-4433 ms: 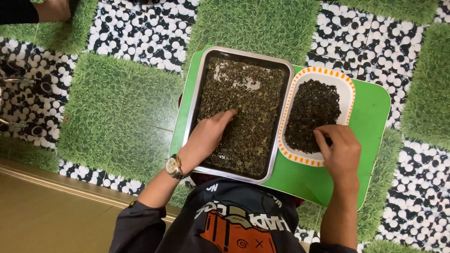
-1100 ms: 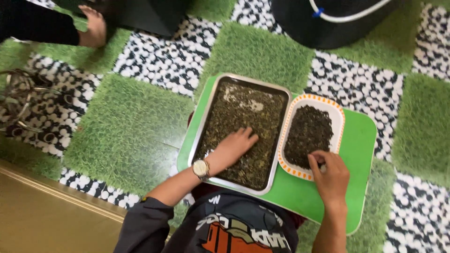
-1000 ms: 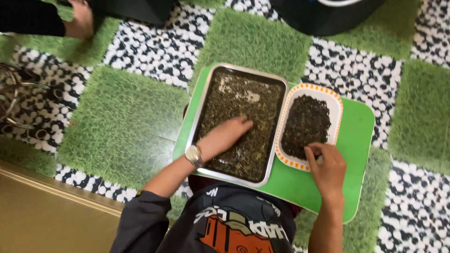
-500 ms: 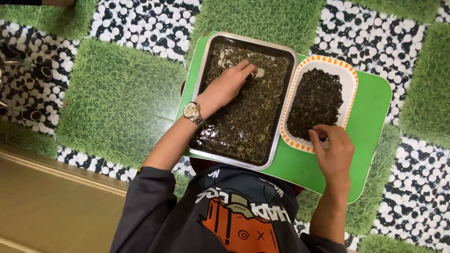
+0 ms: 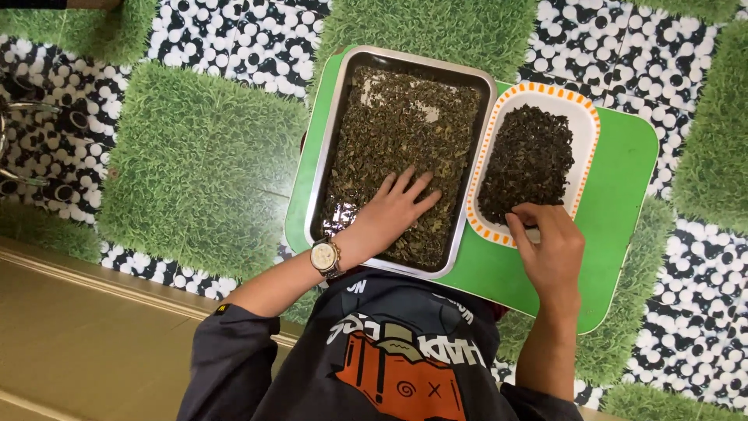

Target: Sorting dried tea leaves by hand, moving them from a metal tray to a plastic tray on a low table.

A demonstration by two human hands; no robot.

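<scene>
A metal tray (image 5: 327,156) filled with dried green-brown leaves (image 5: 397,117) lies on a green plastic tray (image 5: 623,203). Beside it, on the right, a white plate with an orange-dotted rim (image 5: 584,125) holds a pile of darker leaves (image 5: 526,160). My left hand (image 5: 393,210), with a wristwatch (image 5: 325,257) on the wrist, lies flat with spread fingers on the leaves in the near part of the metal tray. My right hand (image 5: 549,245) rests at the near edge of the plate, its fingertips pinched together in the dark leaves.
The floor is a checkerboard of artificial grass squares (image 5: 195,164) and black-and-white pebble squares (image 5: 249,39). A tan strip (image 5: 93,343) runs along the lower left. Metal wire objects (image 5: 19,140) lie at the far left. Another person's sleeve (image 5: 31,4) shows at the top left.
My left hand has drawn back from the far part of the metal tray to its near part. My right hand stays at the plate's near edge.
</scene>
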